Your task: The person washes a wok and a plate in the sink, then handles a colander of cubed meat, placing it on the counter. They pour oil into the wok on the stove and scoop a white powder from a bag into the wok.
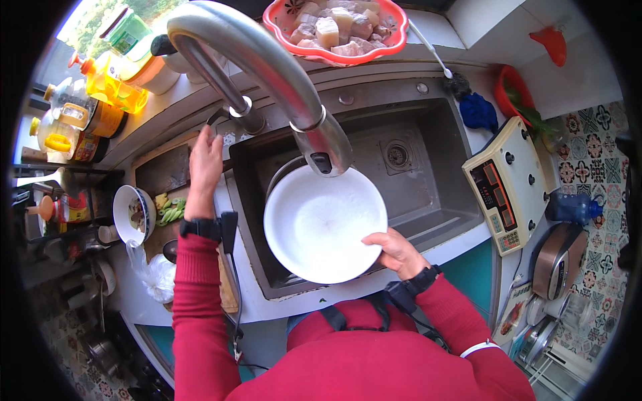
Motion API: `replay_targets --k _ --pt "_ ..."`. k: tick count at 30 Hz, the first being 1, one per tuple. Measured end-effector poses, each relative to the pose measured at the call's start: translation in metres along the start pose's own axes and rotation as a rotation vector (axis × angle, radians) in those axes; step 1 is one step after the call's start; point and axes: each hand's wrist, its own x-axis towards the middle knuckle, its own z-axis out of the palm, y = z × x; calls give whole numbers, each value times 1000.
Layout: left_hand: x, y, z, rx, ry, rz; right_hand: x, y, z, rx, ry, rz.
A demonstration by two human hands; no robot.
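Note:
My right hand (398, 254) grips the rim of a round white basin (321, 235), thumb on the inside. The basin is over the left part of the dark sink (426, 195), beneath the spout of a metal gooseneck faucet (321, 135). Its middle shows a faint rippled patch; whether water is in it I cannot tell clearly. My left hand (204, 165) reaches to the faucet's lever (218, 116), fingertips right by its end, holding nothing. Whether they touch the lever is unclear. Part of another round vessel's rim (281, 173) shows behind the basin.
A red-rimmed bowl of meat chunks (346, 30) stands behind the sink. To the right is a digital scale (506, 185). On the left are a cleaver (163, 168), a white bowl (125, 215), chopped green vegetable pieces (172, 213) and oil bottles (85, 113).

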Motion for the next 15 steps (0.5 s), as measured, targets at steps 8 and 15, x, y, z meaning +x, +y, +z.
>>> replay_targets --k 8,15 --pt "-130 3 18 -856 -199 -354 28 -37 -22 -26 11 -113" --pt "-208 0 60 -1062 -256 -704 13 -15 -32 -80 70 -58"
